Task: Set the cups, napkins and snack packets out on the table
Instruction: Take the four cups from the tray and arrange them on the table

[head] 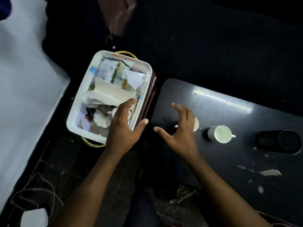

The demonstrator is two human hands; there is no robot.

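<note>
Napkins (105, 97) in tray (73, 118), 10 o'clock: I slide empty, spread left hand (124, 128) under; right hand (178, 128) released.

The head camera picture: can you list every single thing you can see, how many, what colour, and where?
tray: one, white, left of the table
napkins: a folded stack, white, in the tray
snack packets: several, white and green, far end of the tray
cups: two, white, on the table, one half hidden behind the right hand
table: one, black, right side
black container: one, on the table's right edge
left hand: open, over the tray
right hand: open, above the table
</note>
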